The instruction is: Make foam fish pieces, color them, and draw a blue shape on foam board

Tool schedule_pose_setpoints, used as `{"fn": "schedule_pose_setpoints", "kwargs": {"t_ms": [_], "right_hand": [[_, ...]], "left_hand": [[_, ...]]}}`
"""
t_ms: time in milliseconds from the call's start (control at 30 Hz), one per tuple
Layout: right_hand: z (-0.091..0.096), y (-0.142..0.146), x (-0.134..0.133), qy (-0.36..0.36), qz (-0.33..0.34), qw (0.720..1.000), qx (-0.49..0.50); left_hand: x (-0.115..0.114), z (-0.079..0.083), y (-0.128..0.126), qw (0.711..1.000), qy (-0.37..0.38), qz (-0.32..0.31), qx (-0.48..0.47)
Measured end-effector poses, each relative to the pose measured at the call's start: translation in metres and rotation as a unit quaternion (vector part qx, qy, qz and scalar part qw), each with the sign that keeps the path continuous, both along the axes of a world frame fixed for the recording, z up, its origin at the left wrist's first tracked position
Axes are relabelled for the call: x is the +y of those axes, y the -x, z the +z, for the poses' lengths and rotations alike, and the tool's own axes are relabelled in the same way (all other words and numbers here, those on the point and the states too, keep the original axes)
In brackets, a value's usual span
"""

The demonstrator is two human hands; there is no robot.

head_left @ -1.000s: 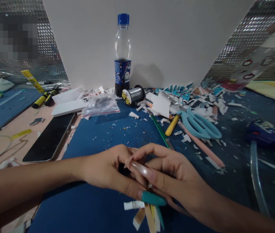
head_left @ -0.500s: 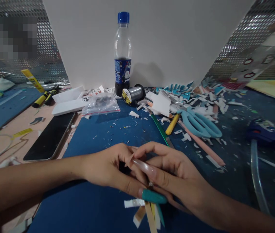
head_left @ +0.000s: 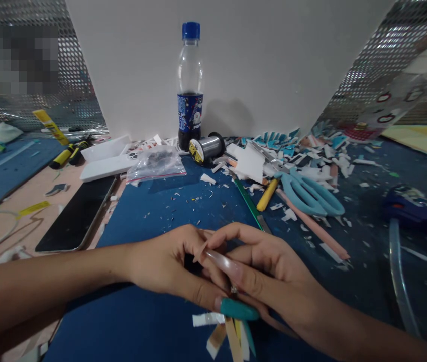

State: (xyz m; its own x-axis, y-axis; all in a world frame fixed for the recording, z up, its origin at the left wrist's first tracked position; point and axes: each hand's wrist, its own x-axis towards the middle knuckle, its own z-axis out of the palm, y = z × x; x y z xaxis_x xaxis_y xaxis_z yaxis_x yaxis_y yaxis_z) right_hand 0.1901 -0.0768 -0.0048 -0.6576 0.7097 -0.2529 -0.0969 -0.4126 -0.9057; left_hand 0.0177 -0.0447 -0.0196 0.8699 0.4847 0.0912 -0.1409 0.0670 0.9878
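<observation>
My left hand (head_left: 183,269) and my right hand (head_left: 274,271) meet low in the middle of the view, fingers curled and overlapping. The left thumb, with a long teal nail, lies across just above a small fan of narrow white, tan and yellow strips (head_left: 232,334). My right thumb and forefinger are closed against the left hand's fingers. A small shiny piece (head_left: 233,289) shows between the hands. Whatever lies inside the fingers is hidden, and I cannot tell whether the strips are gripped or lie on the blue mat (head_left: 123,327).
A cola bottle (head_left: 191,85) and wire spool (head_left: 208,148) stand behind. Light blue scissors (head_left: 311,193), a green craft knife (head_left: 247,198) and white scraps (head_left: 249,163) lie right of centre. A phone (head_left: 78,213) lies left, a glue gun (head_left: 417,208) far right.
</observation>
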Motion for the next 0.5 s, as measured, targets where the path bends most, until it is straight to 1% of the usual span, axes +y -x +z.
{"fn": "schedule_pose_setpoints", "kwargs": {"t_ms": [133, 233, 367, 500], "right_hand": [[-0.001, 0.001, 0.000, -0.003, 0.002, 1.000, 0.003], [-0.007, 0.000, -0.001, 0.001, 0.002, 1.000, 0.012], [-0.013, 0.000, 0.000, -0.001, -0.032, 0.999, 0.034], [-0.010, 0.001, 0.004, -0.010, -0.082, 0.997, 0.012]], "left_hand": [[-0.002, 0.000, 0.001, 1.000, 0.015, -0.002, 0.014], [-0.003, 0.000, 0.002, 0.999, 0.021, -0.006, 0.027], [-0.001, 0.000, 0.003, 0.999, 0.025, 0.013, 0.034], [0.000, -0.001, 0.004, 0.998, 0.034, 0.058, 0.011]]}}
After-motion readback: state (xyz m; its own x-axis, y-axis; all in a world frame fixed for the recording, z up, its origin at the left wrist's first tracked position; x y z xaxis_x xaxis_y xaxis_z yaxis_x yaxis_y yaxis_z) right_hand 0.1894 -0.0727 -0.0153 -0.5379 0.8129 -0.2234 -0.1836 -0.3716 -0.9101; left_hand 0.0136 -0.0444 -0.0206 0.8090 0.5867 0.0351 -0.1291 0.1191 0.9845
